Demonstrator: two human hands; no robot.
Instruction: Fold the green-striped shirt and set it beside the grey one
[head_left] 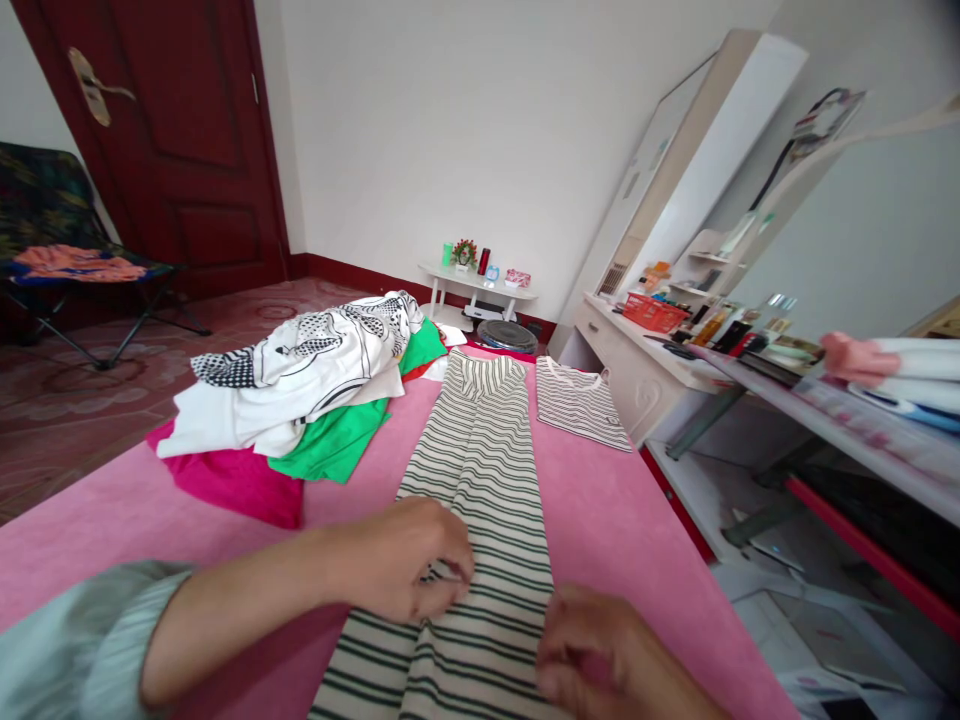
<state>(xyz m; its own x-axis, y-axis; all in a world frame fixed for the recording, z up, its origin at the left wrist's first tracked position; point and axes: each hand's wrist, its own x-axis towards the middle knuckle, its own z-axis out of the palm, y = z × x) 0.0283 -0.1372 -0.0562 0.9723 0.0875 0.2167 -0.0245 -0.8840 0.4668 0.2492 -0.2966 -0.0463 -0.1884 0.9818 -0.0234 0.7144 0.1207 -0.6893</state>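
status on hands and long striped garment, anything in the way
Left hand on long striped garment, right hand at its edge; grips unclear. Garment laid out on pink cover. Clothes pile at left, not covering it.

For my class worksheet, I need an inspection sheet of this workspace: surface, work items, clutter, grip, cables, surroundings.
Surface: pink covering under the clothes.
Work items: striped garment laid lengthwise, high collar at the far end; folded striped shirt beyond it to the right.
Clutter: heap of clothes at left, white, green and magenta; red basket and bottles on the dressing table.
Grip: left hand on the striped garment, fingers curled; right hand at its right edge; blur hides whether either pinches cloth.
Cables: dark cord-like strip near the mirror; cannot confirm it is a cable.
Surroundings: dark red door, folding chair, low white table.
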